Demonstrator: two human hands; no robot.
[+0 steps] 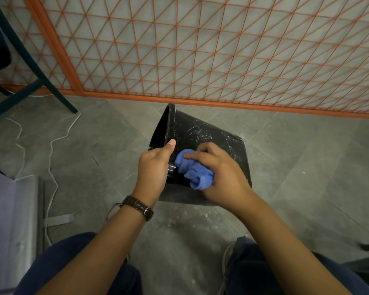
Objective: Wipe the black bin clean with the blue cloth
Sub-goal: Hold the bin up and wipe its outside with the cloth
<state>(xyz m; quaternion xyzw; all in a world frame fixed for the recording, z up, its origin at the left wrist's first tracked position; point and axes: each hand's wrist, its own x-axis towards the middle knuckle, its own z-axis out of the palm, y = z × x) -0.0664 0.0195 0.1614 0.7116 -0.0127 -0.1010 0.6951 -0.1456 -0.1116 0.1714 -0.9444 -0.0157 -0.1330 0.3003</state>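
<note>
Grey tile floor point(296, 167), orange lattice screen point(222, 50) | left grip point(156, 165) holds black bin point(200, 133) by rim | right grip point(222, 169) clutches blue cloth point(192, 169)

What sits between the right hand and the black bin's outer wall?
The bunched blue cloth: the right hand holds it against the scuffed outer wall of the black bin, shown in the head view. The left hand grips its rim.
</note>
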